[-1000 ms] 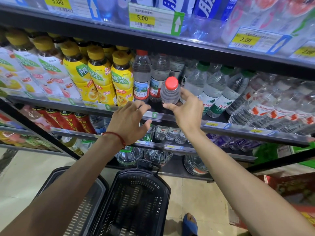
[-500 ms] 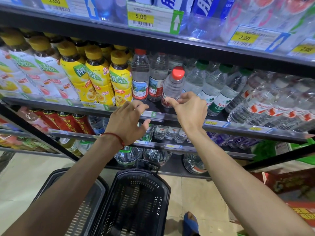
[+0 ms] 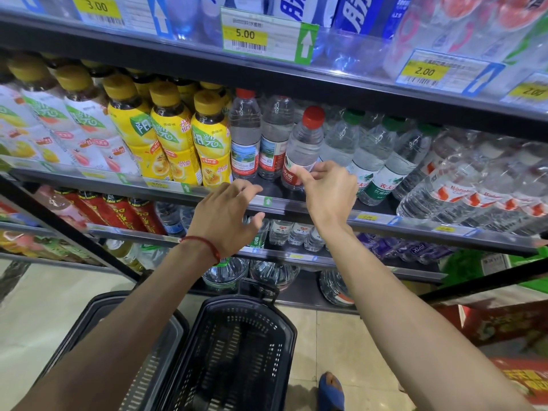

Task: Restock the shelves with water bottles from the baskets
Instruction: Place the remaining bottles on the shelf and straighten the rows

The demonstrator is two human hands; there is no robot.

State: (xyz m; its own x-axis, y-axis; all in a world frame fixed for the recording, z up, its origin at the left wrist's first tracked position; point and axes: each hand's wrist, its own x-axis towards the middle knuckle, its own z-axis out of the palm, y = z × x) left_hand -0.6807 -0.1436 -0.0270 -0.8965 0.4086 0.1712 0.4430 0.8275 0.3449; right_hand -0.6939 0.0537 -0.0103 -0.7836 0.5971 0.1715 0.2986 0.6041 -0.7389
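The left hand (image 3: 225,216) hangs loose and empty at the shelf rail (image 3: 415,225), the right hand (image 3: 329,191) pinches the tilted red-capped water bottle (image 3: 305,143) at its 11 o'clock, best set upright before sliding it back.

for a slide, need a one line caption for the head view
Right hand holds a red-capped water bottle on the shelf, left hand open beside it, baskets below.
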